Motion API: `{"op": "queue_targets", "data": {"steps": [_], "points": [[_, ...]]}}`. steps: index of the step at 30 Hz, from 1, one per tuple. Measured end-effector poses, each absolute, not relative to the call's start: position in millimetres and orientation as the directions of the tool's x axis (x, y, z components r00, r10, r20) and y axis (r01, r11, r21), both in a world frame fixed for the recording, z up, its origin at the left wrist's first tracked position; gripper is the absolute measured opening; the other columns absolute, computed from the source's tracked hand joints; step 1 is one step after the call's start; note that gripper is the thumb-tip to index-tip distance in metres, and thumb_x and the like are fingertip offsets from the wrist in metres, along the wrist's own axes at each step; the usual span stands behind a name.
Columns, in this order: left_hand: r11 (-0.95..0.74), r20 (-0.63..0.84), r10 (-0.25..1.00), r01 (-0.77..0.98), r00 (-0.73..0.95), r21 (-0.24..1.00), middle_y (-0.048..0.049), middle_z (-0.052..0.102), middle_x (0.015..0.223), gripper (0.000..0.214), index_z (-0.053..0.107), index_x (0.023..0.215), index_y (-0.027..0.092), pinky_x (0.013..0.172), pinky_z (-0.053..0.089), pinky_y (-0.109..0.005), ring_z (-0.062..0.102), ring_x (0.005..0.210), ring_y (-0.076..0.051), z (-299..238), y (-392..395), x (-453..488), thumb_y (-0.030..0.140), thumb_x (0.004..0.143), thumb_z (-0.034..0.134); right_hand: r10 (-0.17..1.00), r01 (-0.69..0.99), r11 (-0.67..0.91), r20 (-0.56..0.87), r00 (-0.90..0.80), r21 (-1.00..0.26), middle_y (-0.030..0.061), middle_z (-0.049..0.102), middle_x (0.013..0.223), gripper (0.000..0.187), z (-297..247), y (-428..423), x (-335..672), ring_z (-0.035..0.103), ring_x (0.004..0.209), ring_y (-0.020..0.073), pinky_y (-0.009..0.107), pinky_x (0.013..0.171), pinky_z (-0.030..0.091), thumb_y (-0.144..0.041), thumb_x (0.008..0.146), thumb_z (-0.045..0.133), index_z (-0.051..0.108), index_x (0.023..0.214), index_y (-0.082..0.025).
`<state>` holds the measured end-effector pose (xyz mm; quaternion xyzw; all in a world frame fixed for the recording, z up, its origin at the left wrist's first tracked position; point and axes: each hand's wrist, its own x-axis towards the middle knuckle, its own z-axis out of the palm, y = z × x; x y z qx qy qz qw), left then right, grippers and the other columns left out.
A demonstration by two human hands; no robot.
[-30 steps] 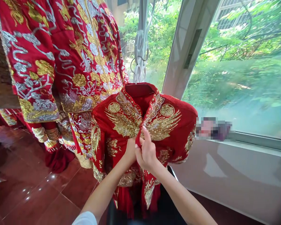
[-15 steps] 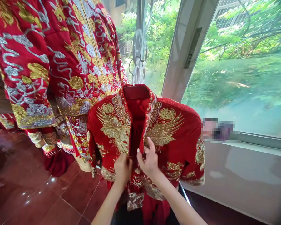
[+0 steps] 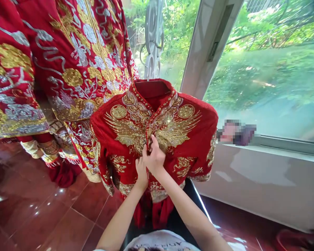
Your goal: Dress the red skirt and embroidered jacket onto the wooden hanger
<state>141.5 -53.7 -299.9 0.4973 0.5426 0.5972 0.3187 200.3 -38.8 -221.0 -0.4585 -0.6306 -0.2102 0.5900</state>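
Observation:
A red jacket with gold and silver embroidery hangs in front of me on a hanger. Its two front edges meet at mid-chest, leaving a V of opening below the collar. My left hand is closed on the front edge, low on the chest. Just above it and touching it, my right hand pinches the other edge between thumb and fingers. The fingers hide whatever fastening lies between them. Below the hem, red cloth hangs down.
A larger red embroidered garment hangs close on the left. Behind the jacket stand a white ornamental metal post and windows. A blurred-out item rests on the sill at right. Dark red tiles cover the floor.
The jacket's front edges, apart before, are now drawn together. My right hand has moved up and left from beside the opening to grip the edge, and my left hand has risen slightly.

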Motion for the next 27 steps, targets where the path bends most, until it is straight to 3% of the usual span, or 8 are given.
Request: {"op": "queue_targets", "data": {"steps": [3, 5, 7, 10, 13, 18, 22, 27], "points": [[-0.151, 0.424, 0.828, 0.582, -0.367, 0.799, -0.0097, 0.065, 0.085, 0.002, 0.064, 0.078, 0.017, 0.086, 0.040, -0.041, 0.057, 0.091, -0.025, -319, -76, 123, 0.015, 0.077, 0.064, 0.284, 0.843, 0.439, 0.938, 0.197, -0.310, 0.0005, 0.064, 0.067, 0.051, -240, -47, 202, 0.057, 0.051, 0.0120, 0.021, 0.050, 0.044, -0.022, 0.088, 0.051, 0.037, 0.136, -0.011], [-0.059, 0.592, 0.749, 0.859, -0.299, 0.509, -0.0101, 0.066, 0.084, 0.005, 0.063, 0.081, 0.016, 0.077, 0.038, -0.038, 0.058, 0.083, -0.024, -330, -92, 111, 0.018, 0.078, 0.063, 0.312, 0.823, 0.470, 0.933, 0.181, -0.317, -0.0029, 0.061, 0.062, 0.054, -248, -45, 206, 0.055, 0.047, 0.0110, 0.020, 0.046, 0.041, -0.022, 0.088, 0.051, 0.033, 0.137, -0.010], [-0.006, 0.649, 0.741, 0.965, -0.172, 0.263, -0.0083, 0.066, 0.080, 0.008, 0.063, 0.084, 0.016, 0.072, 0.036, -0.034, 0.059, 0.076, -0.022, -334, -105, 101, 0.022, 0.080, 0.061, 0.313, 0.795, 0.537, 0.942, 0.123, -0.283, -0.0062, 0.056, 0.057, 0.053, -253, -41, 210, 0.051, 0.043, 0.0097, 0.019, 0.044, 0.038, -0.017, 0.088, 0.047, 0.030, 0.138, -0.011], [-0.018, 0.582, 0.811, 0.991, -0.063, 0.133, -0.0044, 0.065, 0.070, 0.011, 0.061, 0.079, 0.017, 0.069, 0.035, -0.033, 0.059, 0.067, -0.021, -331, -115, 93, 0.024, 0.085, 0.055, 0.248, 0.784, 0.570, 0.961, 0.122, -0.246, -0.0077, 0.052, 0.056, 0.051, -254, -39, 215, 0.047, 0.043, 0.0091, 0.019, 0.047, 0.040, -0.013, 0.088, 0.045, 0.029, 0.136, -0.014], [0.005, 0.490, 0.868, 0.990, -0.073, 0.139, -0.0050, 0.066, 0.071, 0.018, 0.062, 0.078, 0.017, 0.070, 0.034, -0.033, 0.061, 0.070, -0.021, -329, -120, 96, 0.025, 0.088, 0.049, 0.254, 0.828, 0.461, 0.941, 0.222, -0.320, -0.0035, 0.053, 0.066, 0.065, -257, -44, 221, 0.051, 0.054, 0.0131, 0.027, 0.060, 0.048, -0.027, 0.084, 0.057, 0.024, 0.137, -0.012], [0.169, 0.268, 0.932, 0.945, -0.246, 0.280, -0.0108, 0.070, 0.080, 0.021, 0.066, 0.083, 0.015, 0.074, 0.038, -0.034, 0.065, 0.076, -0.024, -343, -118, 95, 0.024, 0.086, 0.047, 0.551, 0.884, 0.192, 0.792, 0.263, -0.426, 0.0156, 0.061, 0.091, 0.086, -273, -40, 241, 0.056, 0.083, 0.0284, 0.048, 0.077, 0.048, -0.040, 0.076, 0.062, 0.019, 0.139, -0.001], [0.242, 0.202, 0.922, 0.900, -0.329, 0.361, -0.0157, 0.071, 0.077, 0.029, 0.067, 0.079, 0.015, 0.069, 0.039, -0.034, 0.066, 0.073, -0.028, -347, -105, 72, 0.035, 0.087, 0.048, 0.694, 0.815, 0.360, 0.714, 0.091, -0.455, 0.0129, 0.064, 0.088, 0.075, -285, -30, 268, 0.060, 0.082, 0.0263, 0.042, 0.078, 0.049, -0.033, 0.084, 0.051, 0.017, 0.143, -0.002], [0.226, 0.103, 0.934, 0.790, -0.342, 0.570, -0.0130, 0.067, 0.069, 0.020, 0.066, 0.072, 0.015, 0.068, 0.041, -0.033, 0.065, 0.073, -0.027, -334, -99, 63, 0.028, 0.083, 0.056, 0.743, 0.690, 0.498, 0.669, -0.027, -0.525, 0.0011, 0.060, 0.062, 0.060, -284, -59, 283, 0.056, 0.052, 0.0176, 0.028, 0.053, 0.047, -0.029, 0.092, 0.035, 0.019, 0.146, -0.007]]}}
